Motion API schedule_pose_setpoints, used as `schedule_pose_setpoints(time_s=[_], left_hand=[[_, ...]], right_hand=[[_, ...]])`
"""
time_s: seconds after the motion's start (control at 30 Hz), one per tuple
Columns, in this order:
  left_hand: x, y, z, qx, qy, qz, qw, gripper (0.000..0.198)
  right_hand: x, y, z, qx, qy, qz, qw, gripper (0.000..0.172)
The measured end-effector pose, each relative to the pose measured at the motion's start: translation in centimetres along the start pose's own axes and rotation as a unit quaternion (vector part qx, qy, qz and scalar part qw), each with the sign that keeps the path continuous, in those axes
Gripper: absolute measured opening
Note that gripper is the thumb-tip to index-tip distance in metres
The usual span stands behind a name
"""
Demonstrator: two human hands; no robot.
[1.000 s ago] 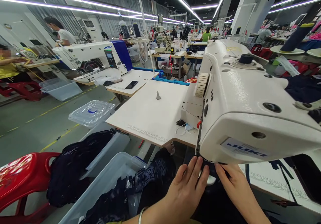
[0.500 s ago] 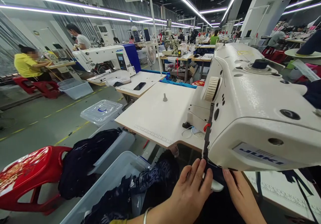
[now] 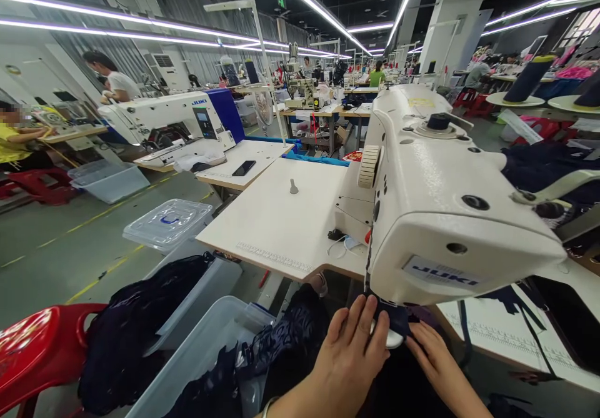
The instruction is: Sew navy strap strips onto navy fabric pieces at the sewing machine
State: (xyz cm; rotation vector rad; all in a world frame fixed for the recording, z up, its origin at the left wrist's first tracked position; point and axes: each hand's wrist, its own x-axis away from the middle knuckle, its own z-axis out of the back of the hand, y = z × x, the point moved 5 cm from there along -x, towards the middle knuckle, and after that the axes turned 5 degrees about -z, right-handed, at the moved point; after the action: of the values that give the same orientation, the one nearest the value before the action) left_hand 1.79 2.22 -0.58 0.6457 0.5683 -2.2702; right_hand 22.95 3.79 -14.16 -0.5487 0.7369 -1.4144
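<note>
A white JUKI sewing machine (image 3: 435, 218) fills the right half of the head view. Under its head, a piece of dark navy fabric (image 3: 396, 319) lies over a narrow arm with a rounded white end (image 3: 394, 340). My left hand (image 3: 347, 358) rests on the fabric at the left, its fingers stretched out and lying flat close to the needle area. From the right, my right hand (image 3: 435, 355) pinches the fabric's edge between thumb and fingers. The needle itself is hidden by the machine head.
A white table top (image 3: 281, 218) with a printed ruler extends to the left. Below it stand clear plastic bins (image 3: 197, 343) with dark garments and a red stool (image 3: 42, 349). A phone (image 3: 569, 318) lies at the right. Other people sit at machines farther back.
The view has turned to the right, so the machine appears farther left. My right hand has lowered slightly, and more of the navy fabric shows between my hands.
</note>
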Motion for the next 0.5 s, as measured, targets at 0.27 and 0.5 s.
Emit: schedule_pose_setpoints(time_s=[0.27,0.5], left_hand=[[0.2,-1.4,2.4,0.162,0.106,0.014,0.981,0.02],[2.9,-8.6,3.4,0.05,0.212,0.172,0.961,0.017]], right_hand=[[2.3,-3.8,6.0,-0.122,-0.111,-0.079,0.983,0.034],[0.0,-13.3,8.0,-0.019,0.029,0.108,0.994,0.022]])
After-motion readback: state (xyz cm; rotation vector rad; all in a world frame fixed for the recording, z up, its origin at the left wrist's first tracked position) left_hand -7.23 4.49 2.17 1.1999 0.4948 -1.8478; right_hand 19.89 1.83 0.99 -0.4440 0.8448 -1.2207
